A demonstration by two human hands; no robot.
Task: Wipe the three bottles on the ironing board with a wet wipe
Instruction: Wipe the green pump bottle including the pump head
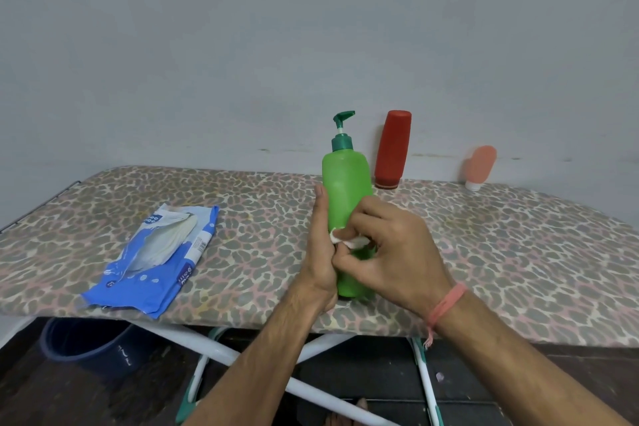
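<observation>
A green pump bottle (345, 183) stands upright near the front edge of the ironing board (518, 252). My left hand (320, 252) grips its lower left side. A crumpled white wet wipe (349, 240) is pinched in my right hand (390, 252) and pressed against the bottle's front. A red bottle (393, 149) stands cap-down against the wall behind it. At the far right a small peach bottle (480, 166) leans on the wall, also cap-down.
A blue wet wipe pack (155, 259) lies open on the board's left part, with a white wipe sticking out. Under the board are white crossed legs (221, 353) and a dark blue bucket (90, 346). A grey wall rises right behind the board.
</observation>
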